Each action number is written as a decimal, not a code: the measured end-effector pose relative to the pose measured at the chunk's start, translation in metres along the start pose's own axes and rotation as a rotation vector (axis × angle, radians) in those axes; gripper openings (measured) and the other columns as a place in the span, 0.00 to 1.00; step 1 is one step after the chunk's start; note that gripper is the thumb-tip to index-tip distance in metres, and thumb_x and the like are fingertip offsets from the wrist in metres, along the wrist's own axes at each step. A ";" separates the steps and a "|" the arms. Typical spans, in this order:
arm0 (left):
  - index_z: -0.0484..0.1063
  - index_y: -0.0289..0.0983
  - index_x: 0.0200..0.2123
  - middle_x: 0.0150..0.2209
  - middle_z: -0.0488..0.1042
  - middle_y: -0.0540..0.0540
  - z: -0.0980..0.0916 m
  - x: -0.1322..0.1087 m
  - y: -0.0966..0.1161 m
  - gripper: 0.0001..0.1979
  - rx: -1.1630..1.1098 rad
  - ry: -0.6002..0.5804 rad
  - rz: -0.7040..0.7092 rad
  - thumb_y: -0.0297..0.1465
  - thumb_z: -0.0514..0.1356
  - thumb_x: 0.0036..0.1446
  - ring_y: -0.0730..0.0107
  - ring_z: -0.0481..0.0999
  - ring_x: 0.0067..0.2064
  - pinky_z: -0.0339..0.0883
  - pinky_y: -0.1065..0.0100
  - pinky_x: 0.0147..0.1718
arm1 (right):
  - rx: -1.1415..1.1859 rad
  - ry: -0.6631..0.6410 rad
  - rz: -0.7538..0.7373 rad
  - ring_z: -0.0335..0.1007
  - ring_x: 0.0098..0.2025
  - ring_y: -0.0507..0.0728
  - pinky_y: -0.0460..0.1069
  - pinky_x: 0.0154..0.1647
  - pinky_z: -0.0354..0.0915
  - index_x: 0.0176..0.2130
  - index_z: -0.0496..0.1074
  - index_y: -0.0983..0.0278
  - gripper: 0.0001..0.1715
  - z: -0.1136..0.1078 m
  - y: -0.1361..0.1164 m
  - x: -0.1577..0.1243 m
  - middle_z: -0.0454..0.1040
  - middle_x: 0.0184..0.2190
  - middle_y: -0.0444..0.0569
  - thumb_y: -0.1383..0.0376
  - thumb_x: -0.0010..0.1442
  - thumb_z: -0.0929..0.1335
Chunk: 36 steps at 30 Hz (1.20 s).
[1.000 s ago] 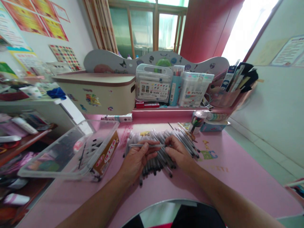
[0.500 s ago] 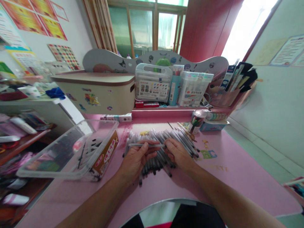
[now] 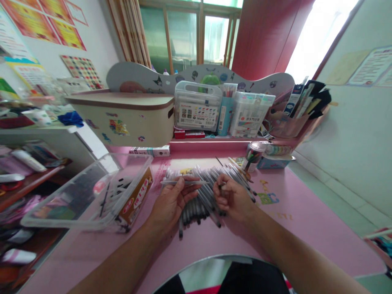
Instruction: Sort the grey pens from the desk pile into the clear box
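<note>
From the head view, I see a pink worktop [image 3: 321, 232] with printed figures on it, below a window [image 3: 183, 43], a drawn curtain [image 3: 131, 34] and a tall red panel [image 3: 269, 36]. Along the back runs a raised shelf [image 3: 211, 141] bearing a cream lidded box [image 3: 131, 122], two clear cases [image 3: 197, 110] and a pink holder [image 3: 289, 125] stuffed with stationery. Under it, to the right, stand a round tub [image 3: 253, 156] and a blue box [image 3: 275, 162].

The near edge curves inward right where the person sits. At the left, a clear bin [image 3: 72, 224] takes up that side, leaving only a narrow strip of pink before the pile of pens [image 3: 204, 199]. The broader space lies on the right, between the pile and the edge over the pale floor [image 3: 332, 173].

The hands are apart, both above the pile. The left hand [image 3: 174, 198] is turned partly palm-up, its thumb pressing one pen [image 3: 194, 183] against the fingers; the pen lies nearly level, pointing toward the other hand. The right hand [image 3: 231, 194] is curled inward, fingertips closed on a small dark piece [image 3: 222, 186], too small for me to identify.
</note>
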<state>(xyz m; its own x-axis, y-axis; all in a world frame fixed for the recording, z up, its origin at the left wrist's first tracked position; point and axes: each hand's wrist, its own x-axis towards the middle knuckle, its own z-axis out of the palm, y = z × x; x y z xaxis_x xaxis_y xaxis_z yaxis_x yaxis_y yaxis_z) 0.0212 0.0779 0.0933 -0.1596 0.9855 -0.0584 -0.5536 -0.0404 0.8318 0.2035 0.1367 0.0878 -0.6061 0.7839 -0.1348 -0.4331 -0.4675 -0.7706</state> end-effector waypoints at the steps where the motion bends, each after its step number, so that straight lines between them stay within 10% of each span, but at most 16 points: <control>1: 0.79 0.33 0.36 0.41 0.81 0.40 0.000 0.000 0.000 0.12 0.016 -0.006 0.002 0.38 0.65 0.57 0.64 0.81 0.40 0.76 0.70 0.35 | 0.040 -0.033 0.045 0.54 0.15 0.47 0.40 0.11 0.44 0.32 0.62 0.60 0.13 0.000 -0.002 -0.001 0.70 0.23 0.40 0.67 0.42 0.67; 13: 0.79 0.34 0.35 0.42 0.81 0.38 0.000 -0.005 -0.003 0.14 0.195 -0.010 0.055 0.40 0.63 0.58 0.62 0.80 0.41 0.74 0.68 0.34 | -0.232 0.024 0.187 0.44 0.12 0.42 0.38 0.10 0.36 0.27 0.60 0.62 0.27 0.011 0.001 -0.002 0.60 0.15 0.34 0.50 0.46 0.76; 27: 0.73 0.35 0.34 0.28 0.76 0.46 -0.010 0.011 0.011 0.13 -0.394 0.236 0.029 0.32 0.51 0.66 0.67 0.79 0.34 0.75 0.57 0.42 | -0.071 0.489 -0.292 0.43 0.12 0.43 0.39 0.09 0.40 0.21 0.56 0.62 0.17 0.000 -0.025 0.008 0.53 0.13 0.34 0.64 0.47 0.70; 31: 0.72 0.34 0.37 0.23 0.65 0.55 -0.001 0.001 0.009 0.04 -0.292 0.095 -0.092 0.26 0.62 0.58 0.83 0.61 0.19 0.64 0.78 0.20 | -0.134 0.415 -0.369 0.43 0.13 0.43 0.40 0.11 0.41 0.25 0.58 0.61 0.20 0.005 -0.005 0.007 0.54 0.15 0.33 0.57 0.53 0.72; 36: 0.72 0.35 0.39 0.29 0.69 0.53 0.011 -0.010 -0.004 0.14 -0.178 0.028 -0.199 0.30 0.70 0.51 0.85 0.60 0.20 0.55 0.82 0.16 | -0.555 0.212 -0.299 0.47 0.15 0.46 0.42 0.15 0.46 0.26 0.65 0.63 0.18 0.011 0.019 -0.003 0.55 0.14 0.35 0.55 0.58 0.70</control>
<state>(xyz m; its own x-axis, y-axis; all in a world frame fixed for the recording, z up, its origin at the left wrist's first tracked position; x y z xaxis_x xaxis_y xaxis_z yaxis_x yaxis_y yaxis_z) 0.0339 0.0698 0.0967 -0.0544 0.9721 -0.2281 -0.7107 0.1228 0.6927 0.1897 0.1207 0.0804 -0.3439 0.9372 0.0583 -0.1200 0.0177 -0.9926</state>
